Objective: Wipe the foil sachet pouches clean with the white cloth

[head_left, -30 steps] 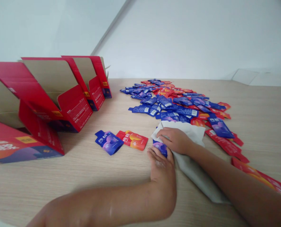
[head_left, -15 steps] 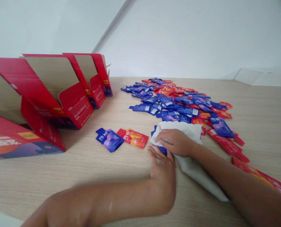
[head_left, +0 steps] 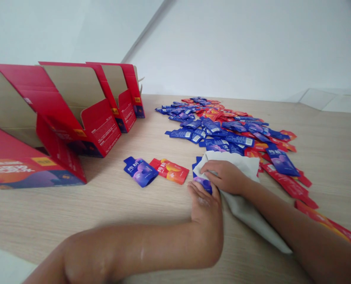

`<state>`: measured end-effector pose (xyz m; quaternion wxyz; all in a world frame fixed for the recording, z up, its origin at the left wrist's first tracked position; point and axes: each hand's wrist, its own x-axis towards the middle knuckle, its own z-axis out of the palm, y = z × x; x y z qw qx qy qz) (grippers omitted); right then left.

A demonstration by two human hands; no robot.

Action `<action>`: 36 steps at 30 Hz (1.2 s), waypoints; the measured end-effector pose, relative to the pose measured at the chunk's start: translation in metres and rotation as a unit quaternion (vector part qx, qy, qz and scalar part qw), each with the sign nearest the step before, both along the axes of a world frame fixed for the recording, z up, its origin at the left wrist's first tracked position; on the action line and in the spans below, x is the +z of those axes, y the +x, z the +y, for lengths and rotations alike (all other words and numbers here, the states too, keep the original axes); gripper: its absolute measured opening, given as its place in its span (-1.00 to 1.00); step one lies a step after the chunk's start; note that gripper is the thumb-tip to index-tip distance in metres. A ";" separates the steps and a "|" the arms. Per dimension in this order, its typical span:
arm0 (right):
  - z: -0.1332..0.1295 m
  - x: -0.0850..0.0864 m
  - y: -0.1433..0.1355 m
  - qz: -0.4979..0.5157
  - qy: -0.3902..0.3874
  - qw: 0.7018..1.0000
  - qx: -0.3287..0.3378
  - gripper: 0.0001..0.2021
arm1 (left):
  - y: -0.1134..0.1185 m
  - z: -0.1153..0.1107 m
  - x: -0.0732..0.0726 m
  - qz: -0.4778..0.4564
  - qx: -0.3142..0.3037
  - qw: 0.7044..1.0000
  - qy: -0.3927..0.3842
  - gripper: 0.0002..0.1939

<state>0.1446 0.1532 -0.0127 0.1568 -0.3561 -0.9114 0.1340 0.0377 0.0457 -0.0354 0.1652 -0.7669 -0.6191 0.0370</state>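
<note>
A blue pouch [head_left: 203, 182] lies on the table, partly hidden under a white cloth [head_left: 243, 163]. The fingers and thumb of my left hand [head_left: 204, 203] hold the pouch's near edge down against the table. My right hand [head_left: 227, 176] is closed on the cloth and presses it onto the pouch, with the rest of the cloth trailing towards me under the right forearm. Just left of my hands lie another blue pouch [head_left: 140, 171] and a red-orange pouch [head_left: 172, 171], face up, their edges touching or slightly overlapping.
A heap of blue and red pouches [head_left: 223, 127] spreads behind my hands and down the right side. On the left stand several open red cardboard boxes [head_left: 103, 128] in a row. A red pouch [head_left: 326, 223] lies near the right edge. The white wall [head_left: 240, 47] rises behind the table.
The whole view has shifted slightly, moving everything a little to the right. My right hand and the cloth have slid up a bit, so more of the blue pouch's lower part shows.
</note>
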 end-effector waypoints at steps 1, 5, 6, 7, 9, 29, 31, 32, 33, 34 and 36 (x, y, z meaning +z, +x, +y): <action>-0.003 0.002 -0.002 0.000 -0.004 1.000 0.015 -0.76 | 0.000 0.000 0.000 0.006 0.003 1.000 0.001 -0.50; -0.006 0.005 -0.007 -0.011 -0.008 1.000 0.011 -0.76 | 0.001 0.000 0.001 0.013 0.010 1.000 -0.009 -0.52; -0.004 0.004 -0.007 -0.015 -0.007 1.000 -0.004 -0.75 | 0.001 0.000 0.002 0.012 0.010 1.000 -0.009 -0.51; -0.002 0.003 -0.006 -0.018 -0.005 1.000 -0.023 -0.75 | 0.000 0.001 0.002 0.011 0.008 1.000 -0.009 -0.50; 0.002 0.001 -0.004 -0.024 0.001 0.998 -0.063 -0.74 | 0.000 0.001 0.002 0.012 0.004 1.000 -0.011 -0.48; 0.004 0.002 -0.005 -0.053 0.020 0.996 -0.064 -0.72 | 0.000 0.003 0.005 0.027 0.010 0.999 -0.029 -0.45; 0.005 0.001 -0.003 -0.055 0.026 0.995 -0.080 -0.72 | -0.001 0.002 0.005 0.027 0.009 0.999 -0.030 -0.45; 0.006 0.000 -0.002 -0.057 0.031 0.994 -0.089 -0.72 | -0.001 0.001 0.004 0.027 0.007 0.999 -0.030 -0.45; 0.006 0.000 -0.001 -0.059 0.036 0.993 -0.098 -0.72 | -0.001 0.001 0.004 0.027 0.004 0.999 -0.028 -0.45; 0.006 -0.001 -0.001 -0.061 0.040 0.992 -0.103 -0.71 | -0.001 0.000 0.004 0.027 0.001 0.999 -0.025 -0.45; 0.005 -0.001 -0.001 -0.063 0.044 0.993 -0.090 -0.71 | -0.002 -0.001 0.003 0.031 -0.002 0.999 -0.018 -0.46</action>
